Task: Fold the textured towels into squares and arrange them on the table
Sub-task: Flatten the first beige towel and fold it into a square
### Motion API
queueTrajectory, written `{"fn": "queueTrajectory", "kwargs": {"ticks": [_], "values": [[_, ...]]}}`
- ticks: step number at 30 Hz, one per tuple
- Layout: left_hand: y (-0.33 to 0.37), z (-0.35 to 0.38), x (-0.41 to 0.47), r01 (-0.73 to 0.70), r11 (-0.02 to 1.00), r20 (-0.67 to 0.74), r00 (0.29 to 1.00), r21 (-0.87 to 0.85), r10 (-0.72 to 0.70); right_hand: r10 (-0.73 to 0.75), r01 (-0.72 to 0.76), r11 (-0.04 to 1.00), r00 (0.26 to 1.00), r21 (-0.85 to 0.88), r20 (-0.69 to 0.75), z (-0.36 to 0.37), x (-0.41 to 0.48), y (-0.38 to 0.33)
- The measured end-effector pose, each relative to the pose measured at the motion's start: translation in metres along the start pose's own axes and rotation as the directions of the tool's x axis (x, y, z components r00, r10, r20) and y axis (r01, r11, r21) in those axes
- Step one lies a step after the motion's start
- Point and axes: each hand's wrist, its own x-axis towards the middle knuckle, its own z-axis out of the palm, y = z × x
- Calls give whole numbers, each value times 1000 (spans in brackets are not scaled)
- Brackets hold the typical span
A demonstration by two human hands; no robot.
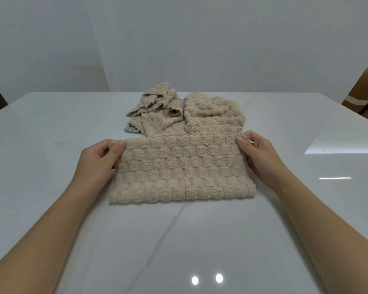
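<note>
Beige textured towel (182, 168) lies folded on the white bench (51, 128); my left grip (98, 158) and right grip (257, 153) each pinch a far corner; crumpled towels (179, 111) heaped just behind.

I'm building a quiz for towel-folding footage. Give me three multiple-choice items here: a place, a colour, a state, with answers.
1. Where is the crumpled pile relative to the held towel? A. beyond it B. under it C. left of it
2. The held towel's colour? A. blue B. beige C. green
3. What are the left hand and right hand doing? A. lying flat B. pinching the towel's far corners C. hanging idle
Answers: 1 A, it lies farther up the table; 2 B, beige fleece; 3 B, each grips a corner.
</note>
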Motion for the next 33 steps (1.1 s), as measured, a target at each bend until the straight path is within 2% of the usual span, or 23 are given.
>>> {"fn": "queueTrajectory", "kwargs": {"ticks": [6, 13, 17, 19, 22, 24, 26, 29, 33], "values": [[3, 6, -2, 16, 1000, -72, 997, 7, -15, -17, 16, 1000, 997, -12, -81, 8, -2, -1], [21, 6, -16, 17, 984, -173, 985, 177, 14, -44, 13, 980, 987, -201, -153, 13, -17, -16], [31, -2, -32, 82, 941, -128, 991, 330, -41, 72, -116, 942, 987, -316, -147, 7, -37, -27], [27, 0, -33, 90, 851, -72, 996, 518, -61, 82, -169, 830, 980, -532, -183, 5, -37, -22], [11, 12, -29, 32, 581, -37, 999, 813, -3, -1, -185, 521, 976, -834, -217, 8, -28, -2], [2, 21, -27, -8, 423, -33, 995, 906, 90, -67, -181, 328, 975, -927, -214, 12, -21, 10], [-2, 27, -24, -44, 348, -15, 986, 936, 164, -126, -182, 202, 970, -962, -210, 13, -17, 17], [-7, 30, -21, -58, 305, -5, 979, 951, 204, -167, -187, 119, 964, -975, -205, 12, -15, 19], [-7, 30, -17, -76, 323, -3, 971, 943, 237, -181, -183, 103, 963, -978, -200, 12, -13, 17]]}}
